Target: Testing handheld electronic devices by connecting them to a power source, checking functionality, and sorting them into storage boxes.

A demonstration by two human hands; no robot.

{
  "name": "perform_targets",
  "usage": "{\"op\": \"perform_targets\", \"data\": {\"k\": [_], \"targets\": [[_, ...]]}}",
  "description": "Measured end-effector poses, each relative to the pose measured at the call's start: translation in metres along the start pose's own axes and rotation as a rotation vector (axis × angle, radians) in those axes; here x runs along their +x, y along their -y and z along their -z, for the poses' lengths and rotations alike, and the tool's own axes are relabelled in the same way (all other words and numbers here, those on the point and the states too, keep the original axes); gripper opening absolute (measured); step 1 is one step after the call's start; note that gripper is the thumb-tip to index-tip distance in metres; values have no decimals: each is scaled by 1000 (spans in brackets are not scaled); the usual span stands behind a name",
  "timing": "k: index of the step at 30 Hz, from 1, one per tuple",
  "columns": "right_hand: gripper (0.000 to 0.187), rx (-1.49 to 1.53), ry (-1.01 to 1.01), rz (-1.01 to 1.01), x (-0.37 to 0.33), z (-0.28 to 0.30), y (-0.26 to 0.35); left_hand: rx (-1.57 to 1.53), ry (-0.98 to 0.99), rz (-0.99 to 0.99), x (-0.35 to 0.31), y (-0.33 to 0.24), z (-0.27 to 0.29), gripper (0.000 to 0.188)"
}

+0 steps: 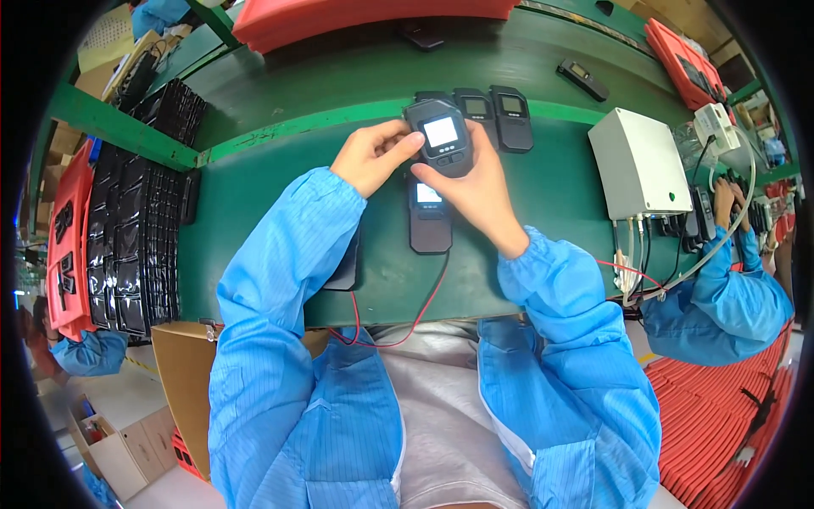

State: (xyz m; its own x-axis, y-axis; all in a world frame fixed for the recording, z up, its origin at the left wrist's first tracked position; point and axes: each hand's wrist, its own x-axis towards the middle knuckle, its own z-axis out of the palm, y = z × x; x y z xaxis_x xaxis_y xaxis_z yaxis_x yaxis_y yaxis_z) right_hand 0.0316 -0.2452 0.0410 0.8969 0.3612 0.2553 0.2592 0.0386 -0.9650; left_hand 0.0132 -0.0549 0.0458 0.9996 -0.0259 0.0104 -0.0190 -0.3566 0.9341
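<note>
Between my two hands is a black handheld device (445, 151) with a bright white screen and small buttons below it. My left hand (371, 157) grips its left edge, the thumb beside the screen. My right hand (482, 193) holds it from the right and below. Under it on the green bench lies a second black device (431, 233), its screen lit, with a red and black wire at its lower end. Just behind the held one stand several similar devices (513, 127) with dim screens. Another dark device (344, 270) is partly covered by my left forearm.
A white box (642, 161) with cables stands on the right, near a co-worker's blue sleeve (712, 293). Stacked black plastic trays (136, 237) rise at the left. Beyond a green rail, a belt (339, 85) carries red trays (365, 19) and a loose device (582, 79).
</note>
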Motion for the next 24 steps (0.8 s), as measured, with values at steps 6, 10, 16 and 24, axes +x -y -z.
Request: {"op": "perform_targets", "data": {"k": [6,10,16,24], "targets": [[69,12,-61,-18,5,12,1,-198,-24,-30,14,-21,-23,42],[68,-50,-66,-20,4,14,2,-146,0,6,19,-21,-20,40],[56,-149,-28,-156,11,21,-10,-76,-65,-69,48,-4,6,37],[41,-35,-25,-108,30,43,-25,262,-458,26,119,112,182,40]]}}
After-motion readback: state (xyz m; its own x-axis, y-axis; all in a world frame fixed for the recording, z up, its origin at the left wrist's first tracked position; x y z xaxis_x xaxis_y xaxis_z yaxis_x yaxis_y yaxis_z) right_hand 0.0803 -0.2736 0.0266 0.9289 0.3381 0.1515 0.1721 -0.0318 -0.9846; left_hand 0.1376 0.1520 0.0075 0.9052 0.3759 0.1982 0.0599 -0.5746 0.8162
